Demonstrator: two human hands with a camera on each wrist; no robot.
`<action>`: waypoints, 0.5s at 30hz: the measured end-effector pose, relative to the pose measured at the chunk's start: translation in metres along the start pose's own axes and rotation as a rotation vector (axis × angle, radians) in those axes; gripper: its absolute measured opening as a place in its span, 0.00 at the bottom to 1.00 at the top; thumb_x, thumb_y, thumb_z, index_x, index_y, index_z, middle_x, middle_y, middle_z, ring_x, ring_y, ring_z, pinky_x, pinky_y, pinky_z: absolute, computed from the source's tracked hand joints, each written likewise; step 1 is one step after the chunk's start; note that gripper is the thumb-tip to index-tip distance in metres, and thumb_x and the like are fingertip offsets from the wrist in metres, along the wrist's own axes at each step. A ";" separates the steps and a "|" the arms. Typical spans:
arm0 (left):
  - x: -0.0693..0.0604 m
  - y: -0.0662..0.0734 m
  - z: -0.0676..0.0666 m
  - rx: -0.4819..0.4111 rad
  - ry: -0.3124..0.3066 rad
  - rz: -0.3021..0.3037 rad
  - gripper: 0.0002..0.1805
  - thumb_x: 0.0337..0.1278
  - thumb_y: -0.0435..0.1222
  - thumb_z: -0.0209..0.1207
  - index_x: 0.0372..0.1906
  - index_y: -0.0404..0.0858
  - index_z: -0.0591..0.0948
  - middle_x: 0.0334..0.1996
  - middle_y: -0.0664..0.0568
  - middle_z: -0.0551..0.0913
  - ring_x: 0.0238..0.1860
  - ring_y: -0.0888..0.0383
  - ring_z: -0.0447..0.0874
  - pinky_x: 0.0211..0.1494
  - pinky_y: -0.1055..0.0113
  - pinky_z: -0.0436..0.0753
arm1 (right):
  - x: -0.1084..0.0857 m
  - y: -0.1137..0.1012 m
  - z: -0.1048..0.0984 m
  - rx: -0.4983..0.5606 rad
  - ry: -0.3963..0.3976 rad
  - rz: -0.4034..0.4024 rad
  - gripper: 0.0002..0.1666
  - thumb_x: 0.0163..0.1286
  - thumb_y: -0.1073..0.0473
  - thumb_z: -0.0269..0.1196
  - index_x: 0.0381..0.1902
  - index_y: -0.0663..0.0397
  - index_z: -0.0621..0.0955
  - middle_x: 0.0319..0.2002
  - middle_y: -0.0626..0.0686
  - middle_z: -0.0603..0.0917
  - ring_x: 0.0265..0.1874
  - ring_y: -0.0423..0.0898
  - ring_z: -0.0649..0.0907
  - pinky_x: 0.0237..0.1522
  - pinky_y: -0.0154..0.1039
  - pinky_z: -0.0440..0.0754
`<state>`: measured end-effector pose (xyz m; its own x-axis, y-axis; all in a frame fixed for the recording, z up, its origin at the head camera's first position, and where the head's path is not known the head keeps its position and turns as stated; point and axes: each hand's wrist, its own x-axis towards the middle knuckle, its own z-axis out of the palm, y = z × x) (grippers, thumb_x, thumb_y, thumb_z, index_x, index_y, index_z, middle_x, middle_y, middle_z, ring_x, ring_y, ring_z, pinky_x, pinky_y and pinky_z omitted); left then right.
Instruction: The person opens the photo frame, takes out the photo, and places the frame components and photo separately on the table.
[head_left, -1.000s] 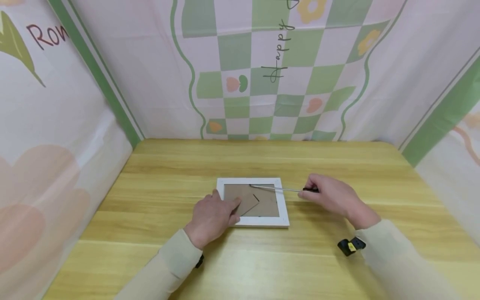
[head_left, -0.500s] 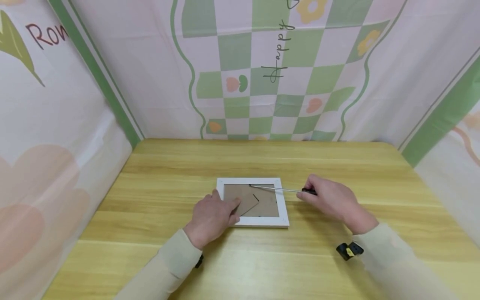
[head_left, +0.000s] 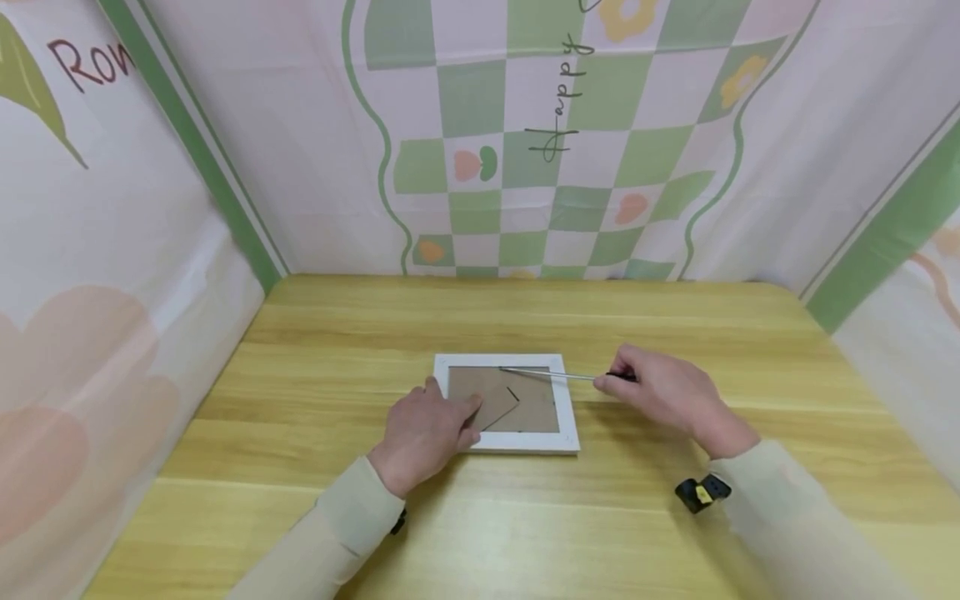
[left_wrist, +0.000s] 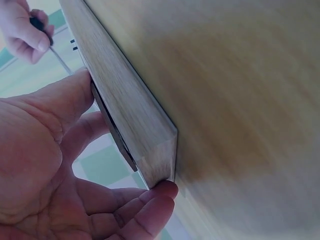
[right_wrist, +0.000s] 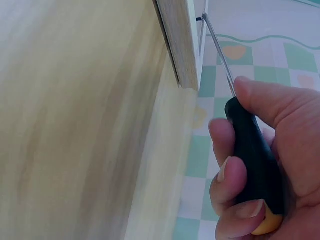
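A white picture frame (head_left: 567, 417) with a brown backing board (head_left: 536, 408) lies back side up on the table. My left hand (head_left: 426, 429) holds its left side, thumb on the backing and, in the left wrist view, fingers (left_wrist: 150, 210) round the frame's edge (left_wrist: 115, 80). My right hand (head_left: 667, 396) grips a screwdriver by its black and yellow handle (right_wrist: 257, 160). The metal shaft (head_left: 570, 377) crosses the frame's right side, its tip at a small dark tab by the backing's far edge. A dark line and a slanted flap edge show mid-backing.
The wooden table (head_left: 337, 325) extends around the frame on all sides. Behind it hangs a curtain (head_left: 525, 208) with green and white checks, and printed cloth walls stand at left and right. A black device with a yellow mark (head_left: 702, 494) is at the right wrist.
My right hand shifts slightly down and left, then back up and right, with the screwdriver tip staying near the same tab. My left hand keeps its place on the frame.
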<state>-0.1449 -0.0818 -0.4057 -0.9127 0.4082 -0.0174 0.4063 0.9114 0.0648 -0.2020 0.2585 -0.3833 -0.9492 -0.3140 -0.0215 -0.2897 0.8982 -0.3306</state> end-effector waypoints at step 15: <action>0.001 0.000 -0.002 0.006 -0.012 -0.001 0.28 0.70 0.57 0.61 0.71 0.54 0.80 0.58 0.23 0.80 0.53 0.31 0.85 0.39 0.46 0.88 | 0.026 0.014 -0.016 0.202 -0.200 0.012 0.26 0.75 0.33 0.61 0.34 0.49 0.80 0.30 0.49 0.84 0.24 0.45 0.76 0.27 0.40 0.76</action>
<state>-0.1456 -0.0813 -0.4035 -0.9125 0.4080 -0.0297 0.4059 0.9120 0.0586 -0.2327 0.2679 -0.3731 -0.9034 -0.3761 -0.2061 -0.2288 0.8291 -0.5101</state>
